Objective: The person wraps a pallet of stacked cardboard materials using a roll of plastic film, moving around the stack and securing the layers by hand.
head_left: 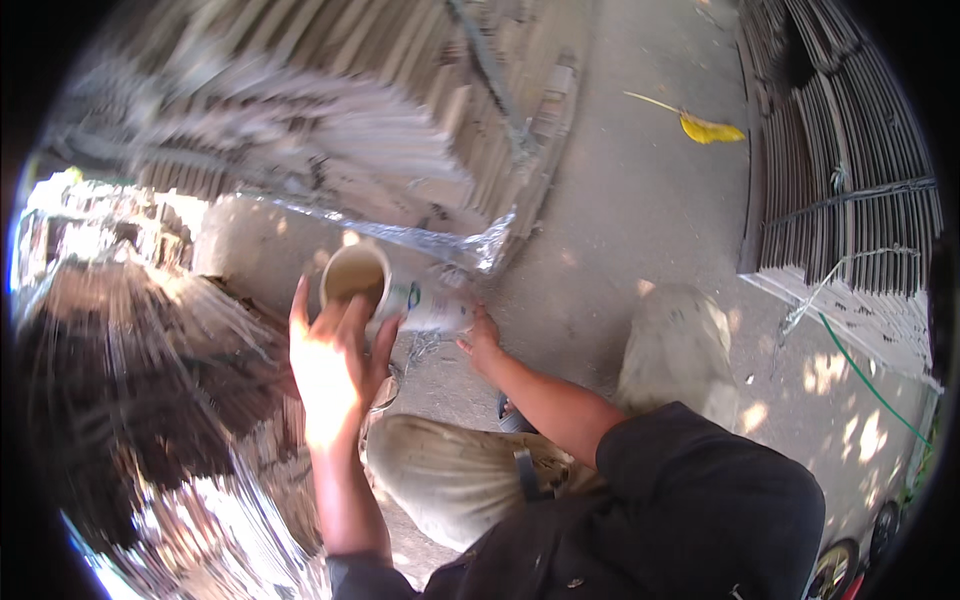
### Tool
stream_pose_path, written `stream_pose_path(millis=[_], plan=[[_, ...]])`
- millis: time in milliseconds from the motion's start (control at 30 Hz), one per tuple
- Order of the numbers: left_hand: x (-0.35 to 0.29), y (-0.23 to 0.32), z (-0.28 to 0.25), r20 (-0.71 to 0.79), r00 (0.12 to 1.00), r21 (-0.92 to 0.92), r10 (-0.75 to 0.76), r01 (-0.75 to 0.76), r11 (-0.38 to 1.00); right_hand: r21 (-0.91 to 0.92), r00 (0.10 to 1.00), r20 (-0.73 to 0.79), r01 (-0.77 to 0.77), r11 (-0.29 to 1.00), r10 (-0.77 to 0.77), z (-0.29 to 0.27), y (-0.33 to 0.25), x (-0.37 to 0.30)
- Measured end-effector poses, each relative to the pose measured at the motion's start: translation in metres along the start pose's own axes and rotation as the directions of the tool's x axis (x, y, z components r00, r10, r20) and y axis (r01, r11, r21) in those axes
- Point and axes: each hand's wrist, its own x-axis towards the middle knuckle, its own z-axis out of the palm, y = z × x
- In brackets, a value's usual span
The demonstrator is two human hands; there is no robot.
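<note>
A white cylindrical tub with green print lies tipped sideways in front of me, its round open mouth to the left. The inside looks beige; what it contains I cannot make out. My left hand is at that mouth with its fingers spread. Middle fingers reach into the opening, one finger stays outside at the left, and the thumb lies by the rim. Their tips inside are hidden. At the opposite end, my right hand is closed around the tub's base, partly hidden behind it.
Big strapped stacks of flattened cardboard stand around me: one ahead, one at the right, and one at the left. A yellow leaf lies on the concrete floor. Green cord trails at the right, with a wheel below.
</note>
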Motion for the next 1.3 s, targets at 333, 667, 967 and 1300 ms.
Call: stream_pose_path(millis=[333, 667, 967, 1300], plan=[[-0.021, -0.041, 0.017, -0.217, 0.975, 0.013, -0.055, 0.059, 0.998, -0.107, 1.0, 0.009, -0.001, 0.994, 0.002, -0.014, 0.01, -0.017], [-0.047, -0.079, 0.003, 0.022, 0.986, -0.092, -0.166, 0.168, 0.982, -0.175, 0.996, 0.079, -0.032, 0.984, 0.046, 0.005, 0.013, -0.045], [-0.028, -0.081, -0.014, -0.029, 0.962, 0.104, -0.273, 0.274, 0.956, 0.072, 0.964, 0.266, -0.028, 0.997, 0.008, 0.011, 0.041, -0.022], [-0.032, -0.09, -0.02, 0.052, 0.934, 0.268, -0.353, 0.327, 0.906, -0.125, 0.946, 0.317, -0.031, 0.992, 0.069, 0.057, 0.018, 0.003]])
